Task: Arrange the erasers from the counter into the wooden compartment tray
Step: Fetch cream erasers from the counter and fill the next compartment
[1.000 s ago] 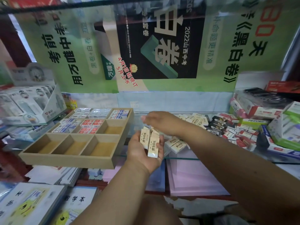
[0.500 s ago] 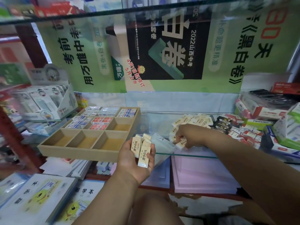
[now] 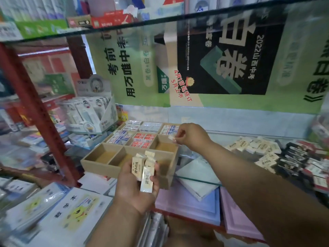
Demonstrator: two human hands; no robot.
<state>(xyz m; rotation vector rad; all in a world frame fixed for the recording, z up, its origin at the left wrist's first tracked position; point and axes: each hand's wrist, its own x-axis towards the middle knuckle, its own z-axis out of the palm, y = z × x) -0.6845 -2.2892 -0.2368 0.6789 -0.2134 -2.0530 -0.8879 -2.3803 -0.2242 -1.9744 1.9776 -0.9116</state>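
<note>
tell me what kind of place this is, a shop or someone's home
Most likely a stationery shop. Packaged erasers lie heaped on a glass counter, exercise books are stacked below, and an exam-paper poster covers the back wall. The left hand holds a bunch of erasers by a wooden tray.

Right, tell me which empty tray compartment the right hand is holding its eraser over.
The middle row's right-hand compartment: the right hand pinches its eraser just above it.

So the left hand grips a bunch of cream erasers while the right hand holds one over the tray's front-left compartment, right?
Not quite. In the head view the right hand holds its eraser over the wooden tray's middle-right compartment, not the front-left. The left hand does grip a bunch of cream erasers.
</note>
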